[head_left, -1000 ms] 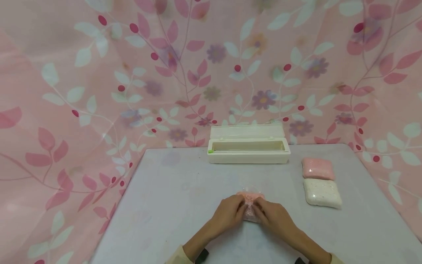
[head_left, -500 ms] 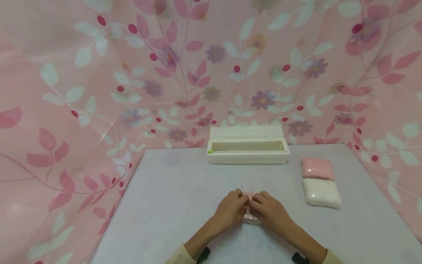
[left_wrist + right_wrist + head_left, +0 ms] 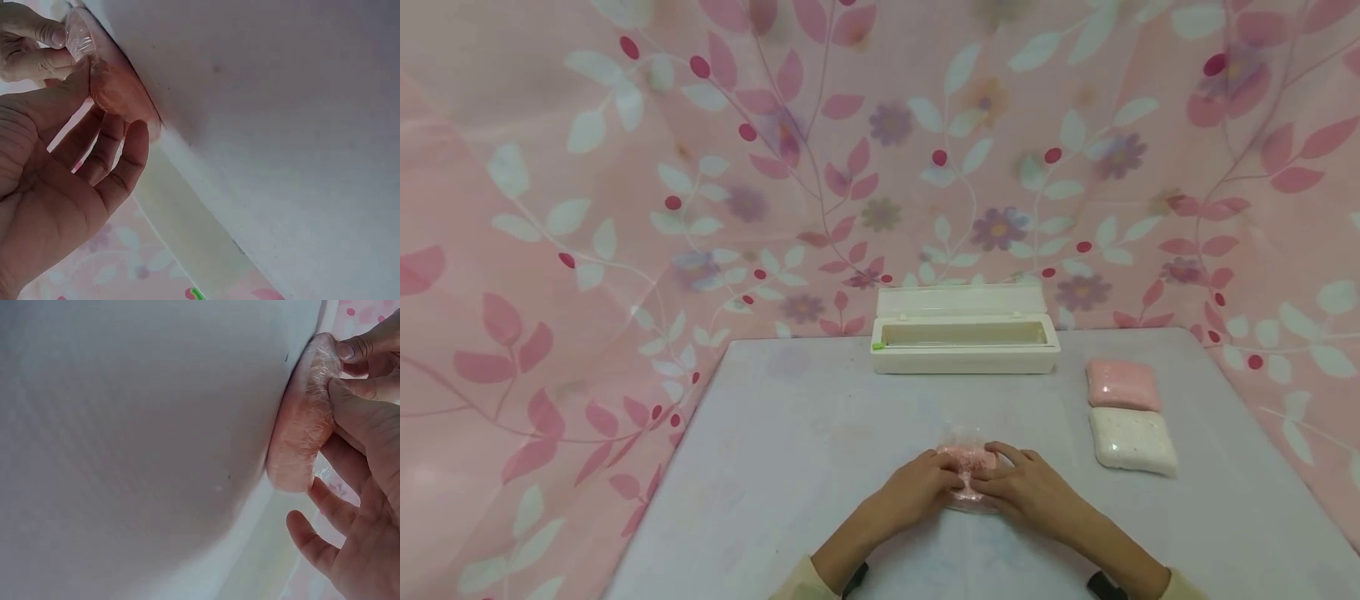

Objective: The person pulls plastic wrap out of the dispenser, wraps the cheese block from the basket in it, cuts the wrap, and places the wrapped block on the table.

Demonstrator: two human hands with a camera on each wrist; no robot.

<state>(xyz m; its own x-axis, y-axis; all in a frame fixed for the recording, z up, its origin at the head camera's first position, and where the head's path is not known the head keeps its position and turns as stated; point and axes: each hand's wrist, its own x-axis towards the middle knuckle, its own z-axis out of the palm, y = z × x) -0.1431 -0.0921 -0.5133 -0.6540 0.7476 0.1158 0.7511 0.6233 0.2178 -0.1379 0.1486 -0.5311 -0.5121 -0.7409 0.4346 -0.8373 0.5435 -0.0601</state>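
A pink block in clear, crinkled plastic wrap (image 3: pixel 967 457) lies on the table between the two hands, near its front. From the left, the left hand (image 3: pixel 917 492) grips its side, thumb on top and fingers bent against the edge, as the left wrist view shows. The right hand (image 3: pixel 1033 492) holds the opposite side, its thumb (image 3: pixel 340 403) on the wrap and its outer fingers spread loosely. Loose film sticks out beyond the block's far edge. What lies under the fingertips is hidden.
At the back of the table (image 3: pixel 820 433) stands a long white box (image 3: pixel 966 360) with its lid raised and a green piece at its left end. On the right lie a wrapped pink block (image 3: pixel 1123 384) and a wrapped white one (image 3: pixel 1133 439), touching. A floral curtain (image 3: pixel 880 167) hangs behind.
Half a second ago both hands were bunched together over the block's far part. Now they have drawn back towards the person, showing more of it, and the right hand's fingers are more spread.
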